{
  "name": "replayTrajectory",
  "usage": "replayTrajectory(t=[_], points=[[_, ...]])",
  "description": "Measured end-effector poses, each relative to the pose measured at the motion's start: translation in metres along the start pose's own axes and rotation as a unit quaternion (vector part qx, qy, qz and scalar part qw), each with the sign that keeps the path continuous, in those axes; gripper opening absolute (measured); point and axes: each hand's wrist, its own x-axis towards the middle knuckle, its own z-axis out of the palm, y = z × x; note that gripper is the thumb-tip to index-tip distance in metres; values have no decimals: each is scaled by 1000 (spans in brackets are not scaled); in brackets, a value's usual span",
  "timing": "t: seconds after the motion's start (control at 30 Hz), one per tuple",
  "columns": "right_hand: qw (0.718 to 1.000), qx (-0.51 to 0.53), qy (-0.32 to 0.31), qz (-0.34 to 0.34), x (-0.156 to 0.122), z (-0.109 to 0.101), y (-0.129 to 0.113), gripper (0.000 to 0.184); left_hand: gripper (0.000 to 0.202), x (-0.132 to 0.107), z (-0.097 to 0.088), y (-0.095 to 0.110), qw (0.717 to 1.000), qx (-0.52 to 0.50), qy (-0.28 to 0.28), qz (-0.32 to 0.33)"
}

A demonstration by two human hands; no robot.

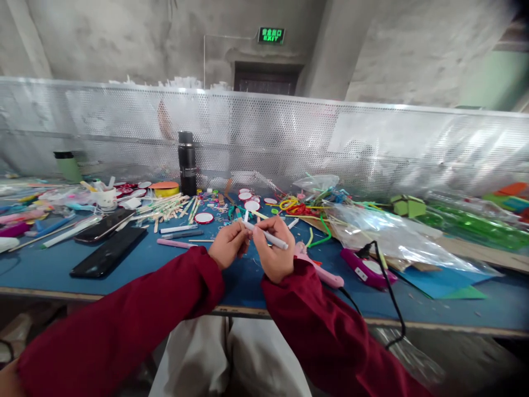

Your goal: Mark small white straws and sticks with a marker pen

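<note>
Below the perforated screen (273, 143), the blue table (41, 273) spans the middle of the frame, with the bottle (187, 165) upright at the back, left of centre, probably to keep it out of the way, and the pink tool (326, 275) lying right of centre, seemingly within easy reach. At centre the right hand (275, 251) grasps the white pen (275, 239) between thumb and fingers, its barrel slanting down rightward, while the left hand (228, 244) curls its fingers by the upper end, presumably for steadiness; what they pinch, I cannot tell.
</note>
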Motion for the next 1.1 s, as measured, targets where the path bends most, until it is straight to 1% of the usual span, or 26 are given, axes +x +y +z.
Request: replayTrajectory(t=[0.17,0.3,0.47,0.63,0.73,0.9,1.0,1.1], points=[[998,-40,12,-45,0,1,8,8,51,0,-1,0,1000,27,-1,3],[996,-62,7,-67,1,1,7,9,53,1,-1,-1,1000,27,-2,4],[993,-91,0,-69,3,-1,3,9,53,1,-1,-1,1000,19,4,3],[991,-116,35,-58,4,-3,3,12,49,2,-2,-2,1000,-4,10,-2],[991,-108,30,-72,3,-3,1,10,50,3,-2,-2,1000,-14,10,-11],[990,-109,1,-91,3,-2,-4,7,52,2,-3,-3,1000,21,3,4],[987,-126,7,-103,4,-2,-2,8,52,2,-3,-3,1000,26,4,6],[983,-138,30,-118,6,-3,0,9,50,2,-2,-2,1000,17,8,0]])
